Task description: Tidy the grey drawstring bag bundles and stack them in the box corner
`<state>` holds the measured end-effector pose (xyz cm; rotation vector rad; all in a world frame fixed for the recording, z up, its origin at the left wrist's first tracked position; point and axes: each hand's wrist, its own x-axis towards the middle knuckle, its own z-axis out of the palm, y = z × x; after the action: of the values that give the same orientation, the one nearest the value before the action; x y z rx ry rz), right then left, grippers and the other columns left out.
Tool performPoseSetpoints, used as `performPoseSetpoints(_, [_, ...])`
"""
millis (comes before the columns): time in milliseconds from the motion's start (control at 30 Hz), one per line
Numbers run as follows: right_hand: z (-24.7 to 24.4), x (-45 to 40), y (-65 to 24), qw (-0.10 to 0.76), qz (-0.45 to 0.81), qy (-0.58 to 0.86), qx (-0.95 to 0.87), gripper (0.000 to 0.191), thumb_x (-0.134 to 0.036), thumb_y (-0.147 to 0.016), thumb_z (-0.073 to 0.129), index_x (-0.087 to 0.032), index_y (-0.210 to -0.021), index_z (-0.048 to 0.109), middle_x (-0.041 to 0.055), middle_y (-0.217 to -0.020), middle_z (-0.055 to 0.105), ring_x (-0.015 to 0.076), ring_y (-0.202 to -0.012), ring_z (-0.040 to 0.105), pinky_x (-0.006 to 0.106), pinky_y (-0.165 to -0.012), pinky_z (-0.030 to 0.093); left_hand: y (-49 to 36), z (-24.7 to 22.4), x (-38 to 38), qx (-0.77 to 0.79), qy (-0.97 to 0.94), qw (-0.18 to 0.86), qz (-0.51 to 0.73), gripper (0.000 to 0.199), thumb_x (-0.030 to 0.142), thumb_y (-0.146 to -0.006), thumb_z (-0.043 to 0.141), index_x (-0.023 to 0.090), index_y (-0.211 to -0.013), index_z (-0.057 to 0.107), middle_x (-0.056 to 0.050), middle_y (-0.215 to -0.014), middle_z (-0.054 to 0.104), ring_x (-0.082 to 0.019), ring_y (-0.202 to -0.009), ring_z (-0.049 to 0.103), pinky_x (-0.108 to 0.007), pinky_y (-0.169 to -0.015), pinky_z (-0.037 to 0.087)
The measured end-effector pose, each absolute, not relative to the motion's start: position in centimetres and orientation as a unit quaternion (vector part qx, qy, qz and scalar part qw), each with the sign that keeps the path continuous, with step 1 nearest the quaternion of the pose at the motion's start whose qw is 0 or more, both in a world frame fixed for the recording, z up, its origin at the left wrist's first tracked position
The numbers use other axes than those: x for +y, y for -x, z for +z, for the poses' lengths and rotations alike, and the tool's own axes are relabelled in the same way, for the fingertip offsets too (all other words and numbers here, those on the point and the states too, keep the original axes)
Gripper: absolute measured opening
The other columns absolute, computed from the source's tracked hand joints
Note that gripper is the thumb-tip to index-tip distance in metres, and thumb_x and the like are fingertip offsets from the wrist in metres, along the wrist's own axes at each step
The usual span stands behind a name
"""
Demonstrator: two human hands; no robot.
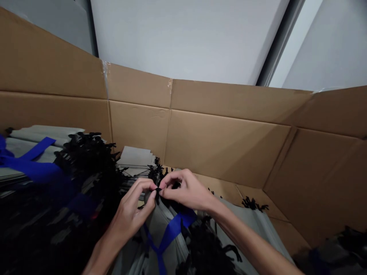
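Observation:
A bundle of flat grey pouches (163,225) with black cord ends is in front of me, tied round with a blue ribbon (169,235). At its upper end, my left hand (134,204) pinches a small black cord (157,190) between thumb and fingertips. My right hand (186,191) meets it there, thumb and index finger closed on the same black cord. The fingertips of both hands nearly touch. A thick tangle of black cord ends (206,244) hangs at the bundle's lower right. The exact shape of the pinched piece is partly covered by my fingers.
Tall cardboard walls (223,141) stand behind and to the right. On the left lies a large pile of grey pouches (43,133) with blue ribbon and black cords. A smaller stack (134,156) sits behind my hands, and more grey pouches (258,217) lie to the right.

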<state>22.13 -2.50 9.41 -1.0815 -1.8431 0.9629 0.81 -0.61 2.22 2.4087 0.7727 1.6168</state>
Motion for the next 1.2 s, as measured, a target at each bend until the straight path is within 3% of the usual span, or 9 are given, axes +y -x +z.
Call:
performPoseSetpoints(133, [10.6, -2.1, -22.2, 0.323, 0.477, 0.412, -0.706, 0.012, -0.027, -0.079, 0.078, -0.018, -0.086, 0.081, -0.0034, -0.073, 0.065, 0.0092, -0.064, 0.048, 0.021, -0.054, 0.032, -0.8, 2.1, -0.8, 0.251, -0.802, 0.079, 0.535, 0.016, 0.012, -0.107, 0.057, 0.026, -0.113, 0.063, 0.000, -0.108, 0.066, -0.013, -0.099, 0.067, -0.018, -0.092, 0.049])
performPoseSetpoints(300, [11.1, -1.4, -21.9, 0.304, 0.435, 0.461, -0.711, 0.011, -0.027, -0.081, 0.075, -0.018, -0.085, 0.078, -0.0035, -0.071, 0.064, 0.0088, -0.057, 0.048, 0.022, -0.049, 0.033, -1.1, 2.3, -0.5, 0.278, -0.781, 0.148, 0.540, 0.010, 0.021, -0.109, 0.055, 0.025, -0.105, 0.064, -0.001, -0.102, 0.066, -0.015, -0.094, 0.065, -0.020, -0.086, 0.051])
performPoseSetpoints(467, [10.7, -0.7, -21.5, 0.300, 0.402, 0.485, -0.717, 0.012, -0.026, -0.081, 0.075, -0.019, -0.088, 0.079, -0.0025, -0.070, 0.066, 0.0111, -0.058, 0.057, 0.022, -0.051, 0.041, -1.0, 2.1, -0.2, 0.307, -0.759, 0.239, 0.523, 0.018, 0.035, -0.111, 0.052, 0.024, -0.106, 0.066, -0.003, -0.103, 0.066, -0.018, -0.096, 0.065, -0.022, -0.086, 0.053])
performPoseSetpoints(667, [10.3, -1.5, -21.4, 0.335, 0.344, 0.463, -0.745, 0.015, -0.025, -0.085, 0.074, -0.017, -0.093, 0.084, -0.0027, -0.068, 0.065, 0.0103, -0.061, 0.052, 0.022, -0.052, 0.034, -0.7, 2.0, -0.7, 0.325, -0.716, 0.299, 0.541, 0.021, 0.044, -0.108, 0.060, 0.025, -0.108, 0.070, -0.003, -0.103, 0.071, -0.018, -0.101, 0.070, -0.019, -0.092, 0.056])
performPoseSetpoints(833, [9.0, -1.6, -21.0, 0.383, 0.282, 0.452, -0.755, 0.014, -0.024, -0.085, 0.074, -0.017, -0.092, 0.085, -0.0012, -0.072, 0.069, 0.0123, -0.067, 0.057, 0.023, -0.056, 0.037, -0.7, 2.2, -0.8, 0.334, -0.700, 0.307, 0.551, 0.026, 0.049, -0.105, 0.064, 0.025, -0.109, 0.073, -0.004, -0.100, 0.074, -0.020, -0.101, 0.074, -0.019, -0.089, 0.061])
performPoseSetpoints(967, [8.3, -1.3, -21.2, 0.385, 0.312, 0.435, -0.752, 0.014, -0.027, -0.086, 0.075, -0.017, -0.093, 0.083, -0.0017, -0.072, 0.068, 0.0123, -0.064, 0.055, 0.023, -0.055, 0.035, -0.9, 2.3, -0.7, 0.331, -0.685, 0.288, 0.581, 0.024, 0.048, -0.100, 0.072, 0.024, -0.100, 0.076, -0.003, -0.093, 0.077, -0.019, -0.088, 0.078, -0.018, -0.079, 0.064])
performPoseSetpoints(1200, [8.5, -0.3, -21.9, 0.386, 0.415, 0.388, -0.726, 0.016, -0.030, -0.086, 0.080, -0.016, -0.091, 0.081, -0.0030, -0.070, 0.063, 0.0124, -0.068, 0.051, 0.024, -0.060, 0.036, -1.4, 2.0, -0.6, 0.266, -0.650, 0.234, 0.672, 0.005, 0.032, -0.091, 0.085, 0.029, -0.094, 0.082, 0.001, -0.091, 0.086, -0.017, -0.085, 0.086, -0.015, -0.082, 0.065])
